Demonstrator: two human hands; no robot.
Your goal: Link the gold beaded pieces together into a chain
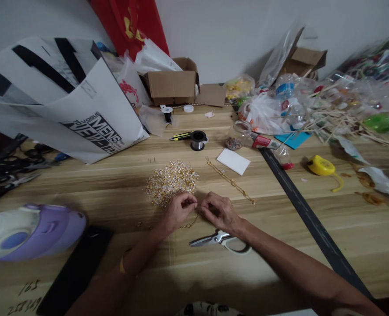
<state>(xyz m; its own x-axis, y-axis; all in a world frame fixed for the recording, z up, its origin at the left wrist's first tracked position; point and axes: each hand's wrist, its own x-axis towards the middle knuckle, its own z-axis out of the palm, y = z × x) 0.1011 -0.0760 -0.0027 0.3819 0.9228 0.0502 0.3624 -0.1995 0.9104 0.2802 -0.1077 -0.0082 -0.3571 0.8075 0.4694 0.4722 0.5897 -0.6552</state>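
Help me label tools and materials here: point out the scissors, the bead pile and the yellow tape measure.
Scissors (pixel 219 237): head view, near the pivot.
Bead pile (pixel 172 180): head view, middle of heap.
Yellow tape measure (pixel 321 166): head view, on its case.

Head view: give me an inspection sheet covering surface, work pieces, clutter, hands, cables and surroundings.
Surface: wood-grained table, dark strip across its right side.
Job's things: gold-and-clear bead pile; gold chain lying to its right; scissors below the hands.
Clutter: wire spool, jar, yellow tape measure, thin sticks.
Grip: left hand and right hand, fingertips pinched close together; anything held is too small to tell.
Cables: none certain; dark tangle at left is unclear.
Surroundings: pale wall, red bag, open cardboard box.
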